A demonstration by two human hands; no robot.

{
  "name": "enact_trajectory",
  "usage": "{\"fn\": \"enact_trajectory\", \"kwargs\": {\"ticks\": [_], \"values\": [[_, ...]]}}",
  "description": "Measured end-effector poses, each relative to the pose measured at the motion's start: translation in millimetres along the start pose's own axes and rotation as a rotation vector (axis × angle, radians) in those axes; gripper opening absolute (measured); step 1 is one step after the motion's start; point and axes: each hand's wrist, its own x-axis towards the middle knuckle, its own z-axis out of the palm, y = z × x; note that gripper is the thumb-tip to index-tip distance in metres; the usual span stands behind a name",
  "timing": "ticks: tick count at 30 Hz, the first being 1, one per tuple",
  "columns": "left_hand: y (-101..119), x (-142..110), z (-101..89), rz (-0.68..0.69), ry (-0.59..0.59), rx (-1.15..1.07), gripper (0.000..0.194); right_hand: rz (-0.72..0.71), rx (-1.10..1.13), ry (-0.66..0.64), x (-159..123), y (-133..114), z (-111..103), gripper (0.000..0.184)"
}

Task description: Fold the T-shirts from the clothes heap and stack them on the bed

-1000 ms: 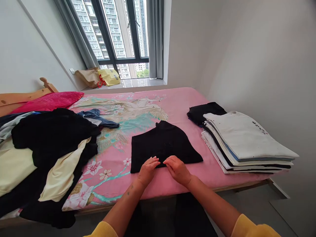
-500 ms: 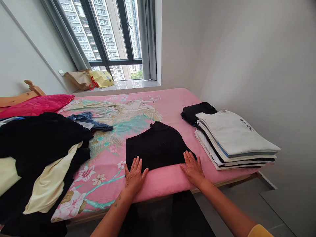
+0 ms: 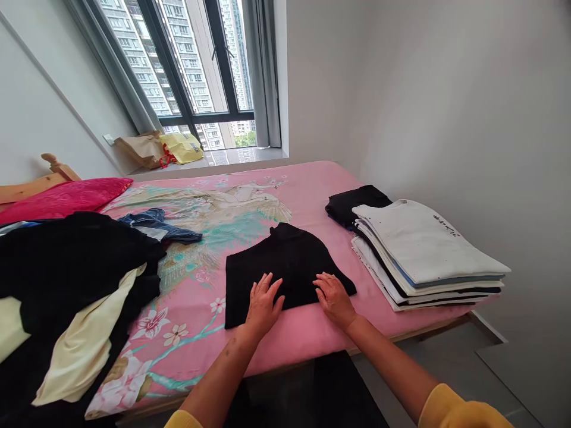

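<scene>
A folded black garment (image 3: 285, 261) lies flat on the pink flowered bedspread (image 3: 285, 184) near the bed's front edge. My left hand (image 3: 263, 304) rests open on its near left part, fingers spread and flat. My right hand (image 3: 333, 299) lies open on its near right part, palm down. Neither hand holds anything.
A neat stack of folded shirts (image 3: 423, 255), white on top, sits at the right, with a folded black piece (image 3: 352, 202) behind it. A heap of unfolded black and cream clothes (image 3: 66, 297) covers the left. A red pillow (image 3: 62, 199) and paper bags (image 3: 165, 148) lie farther back.
My hands went from the garment's middle out to its near corners, then came back inward onto the cloth. The view shifted slightly.
</scene>
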Motion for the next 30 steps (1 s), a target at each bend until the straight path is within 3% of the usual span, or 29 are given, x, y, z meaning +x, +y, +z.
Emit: {"fn": "enact_trajectory", "kwargs": {"ticks": [3, 5, 9, 12, 14, 17, 18, 20, 22, 25, 30], "values": [[24.5, 35.6, 10.6, 0.006, 0.016, -0.069, 0.046, 0.046, -0.08, -0.026, 0.3, 5.4, 11.6, 0.034], [30.7, 56.2, 19.2, -0.099, 0.016, -0.11, 0.043, 0.094, -0.128, -0.065, -2.6, 9.8, 18.8, 0.039], [18.3, 79.7, 28.9, -0.343, 0.034, -0.143, 0.017, 0.147, -0.158, -0.138, -7.7, 12.4, 23.2, 0.044], [10.6, 80.6, 25.0, -0.374, 0.087, -0.133, 0.018, 0.176, -0.141, -0.132, -3.0, 5.4, 18.3, 0.043], [14.7, 75.0, 21.3, -0.24, 0.105, -0.143, 0.023, 0.133, -0.109, -0.107, 5.3, -1.6, 14.9, 0.04], [27.0, 62.2, 23.5, 0.161, 0.028, -0.119, 0.031, 0.015, -0.057, -0.123, 22.3, -8.2, 15.6, 0.041], [29.8, 57.7, 26.9, 0.223, -0.009, -0.088, 0.034, -0.006, -0.05, -0.155, 27.9, -8.3, 17.7, 0.042], [30.6, 50.0, 35.3, 0.152, -0.084, -0.02, 0.043, 0.004, -0.056, -0.244, 37.4, -5.1, 23.3, 0.043], [25.0, 45.3, 41.9, 0.022, -0.157, 0.012, 0.054, 0.049, -0.074, -0.336, 44.3, 0.5, 27.5, 0.047], [5.7, 45.4, 39.7, -0.008, -0.233, -0.003, 0.057, 0.089, -0.087, -0.403, 53.8, 8.3, 25.8, 0.048], [-58.3, 58.4, 13.8, -0.13, -0.22, 0.076, 0.05, 0.054, -0.015, -0.297, 86.2, 15.9, 15.4, 0.028]]}}
